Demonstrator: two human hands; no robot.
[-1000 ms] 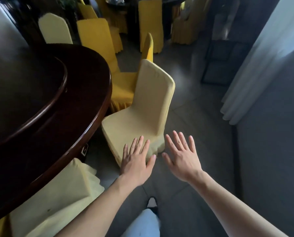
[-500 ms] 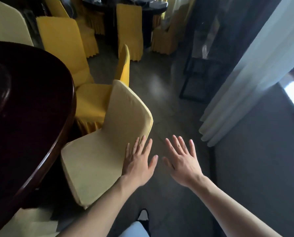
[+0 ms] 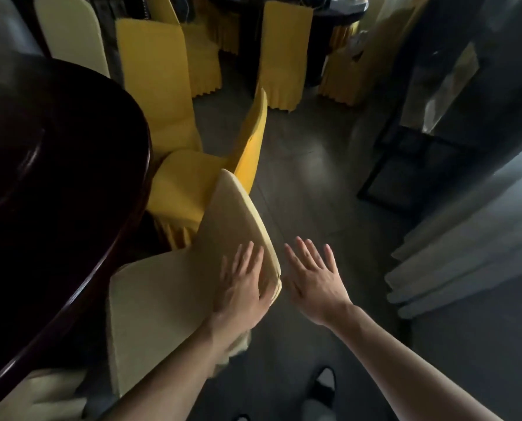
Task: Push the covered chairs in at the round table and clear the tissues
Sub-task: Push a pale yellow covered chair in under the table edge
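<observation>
We see our left hand laid flat, fingers straight and spread, on the backrest of the pale cream fabric-covered chair, the thumb at the backrest's near top corner. Our right hand hangs just to the right of that backrest, fingers straight and fanned out, holding nothing; we cannot tell whether it touches the cover. The cream chair stands at the near right edge of the dark glossy round wooden table, its seat turned toward the table rim and partly under it. Just beyond it sits a bright yellow covered chair, also facing the table. More yellow covered chairs stand farther off. A pale curtain hangs at the right, over the grey tiled floor. No tissues show.
</observation>
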